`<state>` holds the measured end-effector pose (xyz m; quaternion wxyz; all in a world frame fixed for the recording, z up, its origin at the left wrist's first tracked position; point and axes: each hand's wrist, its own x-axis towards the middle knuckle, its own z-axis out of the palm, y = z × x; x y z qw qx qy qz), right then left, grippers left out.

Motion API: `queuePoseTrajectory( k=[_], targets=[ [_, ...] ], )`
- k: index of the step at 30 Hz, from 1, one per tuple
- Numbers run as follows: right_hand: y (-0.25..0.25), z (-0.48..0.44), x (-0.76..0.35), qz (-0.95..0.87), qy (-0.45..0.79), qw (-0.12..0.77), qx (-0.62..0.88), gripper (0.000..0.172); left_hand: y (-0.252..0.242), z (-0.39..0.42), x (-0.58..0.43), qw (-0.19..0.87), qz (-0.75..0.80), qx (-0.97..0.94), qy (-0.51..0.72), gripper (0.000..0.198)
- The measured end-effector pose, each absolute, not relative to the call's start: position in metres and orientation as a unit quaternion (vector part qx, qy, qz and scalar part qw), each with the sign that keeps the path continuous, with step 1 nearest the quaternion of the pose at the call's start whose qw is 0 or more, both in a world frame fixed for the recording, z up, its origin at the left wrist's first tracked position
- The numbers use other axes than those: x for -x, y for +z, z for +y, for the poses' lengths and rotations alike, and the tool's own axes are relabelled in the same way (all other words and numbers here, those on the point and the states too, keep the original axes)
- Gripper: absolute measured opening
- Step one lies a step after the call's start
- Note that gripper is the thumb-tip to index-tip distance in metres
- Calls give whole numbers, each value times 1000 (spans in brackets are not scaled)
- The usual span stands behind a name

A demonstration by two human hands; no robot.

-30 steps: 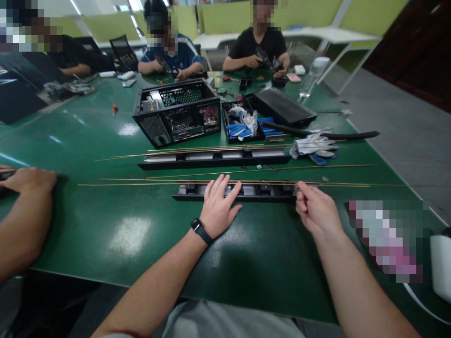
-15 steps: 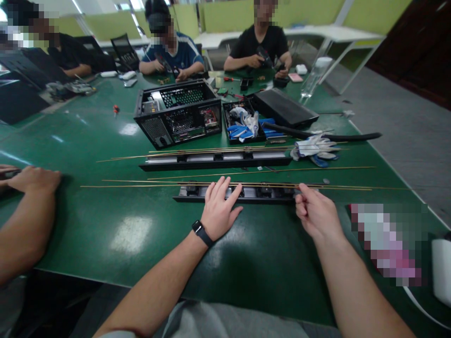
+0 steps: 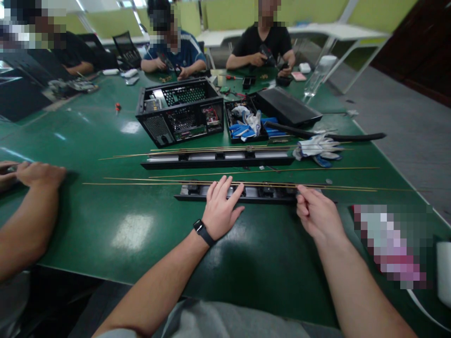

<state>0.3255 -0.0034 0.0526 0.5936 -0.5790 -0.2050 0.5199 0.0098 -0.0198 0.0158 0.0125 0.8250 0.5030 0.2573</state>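
A black rail-shaped housing (image 3: pixel 254 193) with a silvery channel and dark blocks along it lies in front of me. Thin brass-coloured rods (image 3: pixel 141 184) stretch lengthwise over it, well past its left end. My left hand (image 3: pixel 221 206), with a black watch on the wrist, rests on the middle of the housing and the rods, fingers spread. At the housing's right end my right hand (image 3: pixel 315 209) is closed, thumb and index finger pinched together beside the rods. What sits in that pinch is hidden. A second similar housing (image 3: pixel 218 162) lies behind, with more rods on top.
An open black computer case (image 3: pixel 181 112) stands farther back, beside a tray of gloves (image 3: pixel 246 124). Another glove pair (image 3: pixel 319 148) and a black tube (image 3: pixel 331 135) lie right. A neighbour's hands (image 3: pixel 38 173) are at the left edge; co-workers sit across the table.
The view has shifted slightly, so everything appears a little to the right. Both my hands keep their places on the housing and rods.
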Motion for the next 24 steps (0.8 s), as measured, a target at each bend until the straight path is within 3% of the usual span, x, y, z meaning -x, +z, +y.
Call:
queuePoseTrajectory(
  k=[24],
  targets=[
    [47, -1, -329, -191, 500, 601, 594, 56, 14, -19, -8, 0, 492, -829, 265, 76]
  ],
)
